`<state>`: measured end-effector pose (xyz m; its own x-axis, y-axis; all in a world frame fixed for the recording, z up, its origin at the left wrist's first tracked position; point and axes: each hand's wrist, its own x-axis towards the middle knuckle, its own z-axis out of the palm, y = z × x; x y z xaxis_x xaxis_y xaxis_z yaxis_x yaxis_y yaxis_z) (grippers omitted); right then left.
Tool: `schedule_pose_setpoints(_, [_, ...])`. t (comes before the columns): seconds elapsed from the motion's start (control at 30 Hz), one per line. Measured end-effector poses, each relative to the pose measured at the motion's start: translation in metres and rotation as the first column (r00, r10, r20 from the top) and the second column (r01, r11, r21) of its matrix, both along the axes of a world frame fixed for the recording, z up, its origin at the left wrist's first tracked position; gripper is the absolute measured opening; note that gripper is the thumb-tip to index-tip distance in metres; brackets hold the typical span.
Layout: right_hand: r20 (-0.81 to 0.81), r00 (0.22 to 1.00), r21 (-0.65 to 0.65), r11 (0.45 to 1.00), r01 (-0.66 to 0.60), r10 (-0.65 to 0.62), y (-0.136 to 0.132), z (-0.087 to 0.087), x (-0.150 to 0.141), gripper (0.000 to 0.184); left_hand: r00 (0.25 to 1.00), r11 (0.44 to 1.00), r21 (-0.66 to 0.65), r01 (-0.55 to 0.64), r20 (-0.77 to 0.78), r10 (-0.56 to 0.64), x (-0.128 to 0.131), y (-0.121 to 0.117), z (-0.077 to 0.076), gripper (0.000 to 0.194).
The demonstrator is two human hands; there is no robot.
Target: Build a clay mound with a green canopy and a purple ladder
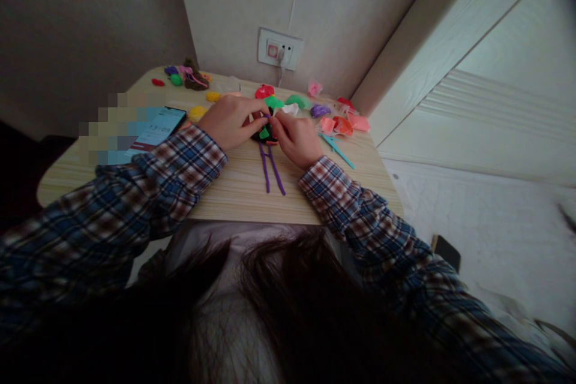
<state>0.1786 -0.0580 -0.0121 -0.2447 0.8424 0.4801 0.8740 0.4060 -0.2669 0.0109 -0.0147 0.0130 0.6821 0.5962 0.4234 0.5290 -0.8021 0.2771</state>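
Note:
Both hands meet over a small black clay piece (257, 134) with green bits on it, lying on the wooden table (225, 192). Two thin purple clay strips (265, 171) run from it toward me, joined by a short crosspiece. My left hand (234, 123) comes in from the left, its thumb and fingers closed at the upper edge of the piece, where a little purple clay shows. On the other side my right hand (297, 138) pinches at the same spot; the fingertips hide what it grips.
A phone (157, 129) lies at the left. Colourful clay lumps and packets (337, 125) spread along the back, with a turquoise tool (337, 150) by the right hand. Behind is a wall socket (279, 49) with a plug; a dark phone-like object (446, 252) rests off the table, right.

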Motion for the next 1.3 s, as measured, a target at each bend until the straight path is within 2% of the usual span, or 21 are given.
schedule_pose_setpoints(0.43, [0.022,0.999,-0.020,0.999,-0.041,0.041,0.002,-0.002,0.002,0.040,0.998,0.999,0.029,-0.029,-0.057,0.031,0.002,0.001,0.000,0.030])
schedule_pose_setpoints(0.67, [0.052,0.998,-0.029,0.999,-0.021,0.022,0.002,-0.003,0.001,0.039,0.993,0.999,0.035,-0.032,-0.114,0.036,0.002,0.001,0.001,0.031])
schedule_pose_setpoints(0.9, [0.128,0.992,-0.035,0.999,0.014,-0.009,0.001,-0.002,0.000,0.036,0.999,0.998,0.058,0.034,0.030,-0.036,0.000,0.009,-0.011,0.030])
schedule_pose_setpoints(1.13, [0.159,0.987,-0.030,0.999,0.025,-0.020,0.002,-0.002,0.000,0.033,1.000,1.000,0.021,0.001,0.027,-0.002,0.002,0.006,-0.009,0.026])
schedule_pose_setpoints(1.3, [0.171,0.985,-0.035,0.999,0.033,-0.027,0.001,-0.001,-0.001,0.032,1.000,0.997,0.073,-0.015,-0.016,0.016,0.002,0.005,-0.007,0.024])
